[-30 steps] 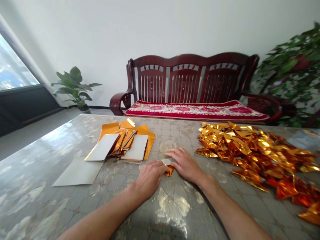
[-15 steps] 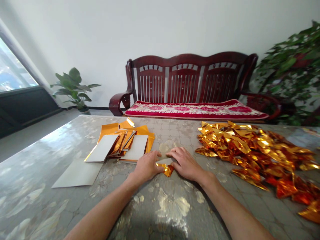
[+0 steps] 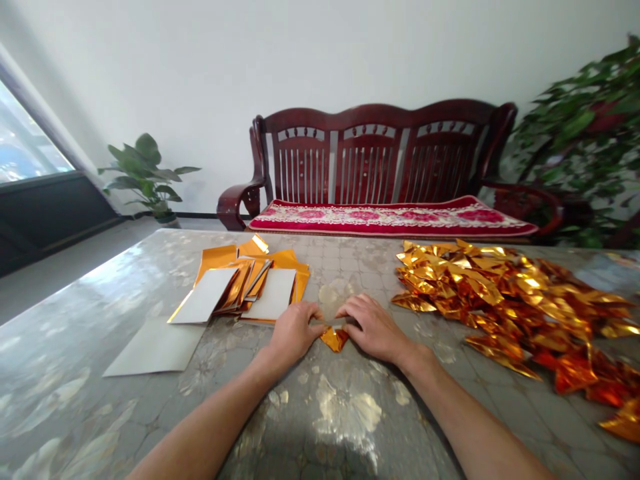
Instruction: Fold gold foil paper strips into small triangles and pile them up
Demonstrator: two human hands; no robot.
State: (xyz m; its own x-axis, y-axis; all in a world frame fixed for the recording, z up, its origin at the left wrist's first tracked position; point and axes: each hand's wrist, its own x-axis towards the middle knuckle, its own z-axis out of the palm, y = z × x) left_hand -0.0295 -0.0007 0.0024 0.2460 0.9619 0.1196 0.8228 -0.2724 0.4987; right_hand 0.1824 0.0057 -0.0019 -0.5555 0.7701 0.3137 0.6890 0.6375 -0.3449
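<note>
A small piece of gold foil paper, partly folded to a point toward me, lies on the table between my hands. My left hand pinches its left end with thumb and fingers. At the other end, my right hand has its thumb and fingers closed on the paper. Only a thin pale strip of its back shows along the far edge. Left of my hands is a loose stack of gold foil sheets, some turned pale side up. One pale sheet lies flat nearer to me.
A heap of folded gold foil pieces spreads over the right of the patterned table. Beyond the table's far edge stands a dark red wooden bench with a red floral cushion. Potted plants flank it.
The pale back of the foil paper between my hands has shrunk to a thin strip as its far edge folded toward me. Both hands stay at nearly the same place.
</note>
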